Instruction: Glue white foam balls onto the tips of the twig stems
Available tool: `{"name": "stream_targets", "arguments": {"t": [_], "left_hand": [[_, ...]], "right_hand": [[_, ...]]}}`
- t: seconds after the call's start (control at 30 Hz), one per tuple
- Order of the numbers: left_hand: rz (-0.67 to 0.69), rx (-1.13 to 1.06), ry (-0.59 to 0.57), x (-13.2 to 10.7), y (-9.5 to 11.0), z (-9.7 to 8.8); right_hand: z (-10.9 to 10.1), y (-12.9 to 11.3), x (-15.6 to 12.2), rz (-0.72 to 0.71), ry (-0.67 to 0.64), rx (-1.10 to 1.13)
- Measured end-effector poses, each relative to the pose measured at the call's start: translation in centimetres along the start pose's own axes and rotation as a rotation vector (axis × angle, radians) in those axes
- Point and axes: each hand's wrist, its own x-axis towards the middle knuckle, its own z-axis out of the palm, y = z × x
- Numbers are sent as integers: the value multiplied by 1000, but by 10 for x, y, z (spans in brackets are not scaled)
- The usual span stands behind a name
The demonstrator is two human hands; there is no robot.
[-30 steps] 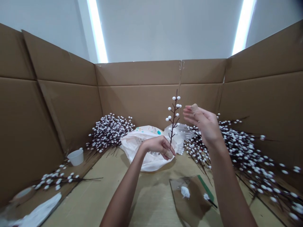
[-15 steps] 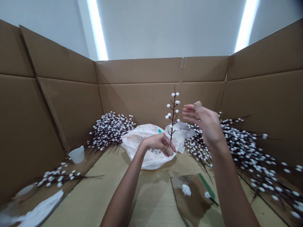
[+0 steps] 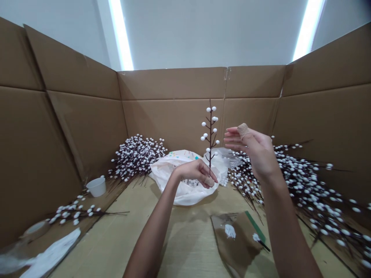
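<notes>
My left hand [image 3: 198, 173] pinches the lower end of a dark brown berry stem [image 3: 210, 135], which stands upright with white balls on its short twigs. Some of its twig tips carry no ball. To the right of the stem and apart from it, my right hand [image 3: 249, 144] is raised with fingers stretched out, holding nothing visible. Tan tape wraps a thumb on each hand. Beneath my left hand lies an open white plastic bag [image 3: 185, 197] with loose white balls [image 3: 189, 182] inside.
Bundles of white-berry stems lie at the back left [image 3: 139, 158] and along the right [image 3: 307, 185]. A cardboard piece [image 3: 232, 247] bears a white paste blob [image 3: 230, 231] and a dark stick. At left are a white cup [image 3: 96, 187], tape roll [image 3: 36, 230] and cardboard walls [image 3: 171, 85].
The stem in my left hand has turned slightly and leans less to the right. My right hand stays beside it, fingers still stretched. The whole view has shifted a little.
</notes>
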Motion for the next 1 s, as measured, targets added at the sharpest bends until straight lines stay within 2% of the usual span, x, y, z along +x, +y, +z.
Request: {"name": "stream_targets", "arguments": {"t": [0.33,1.0], "left_hand": [[-19,7,1,1,-2,0],[-44,7,-1,3,-5,-2]], "right_hand": [[-2,0,-1,-49,-30,-44],[-3,-2,-3,-58,-78,-108]]}}
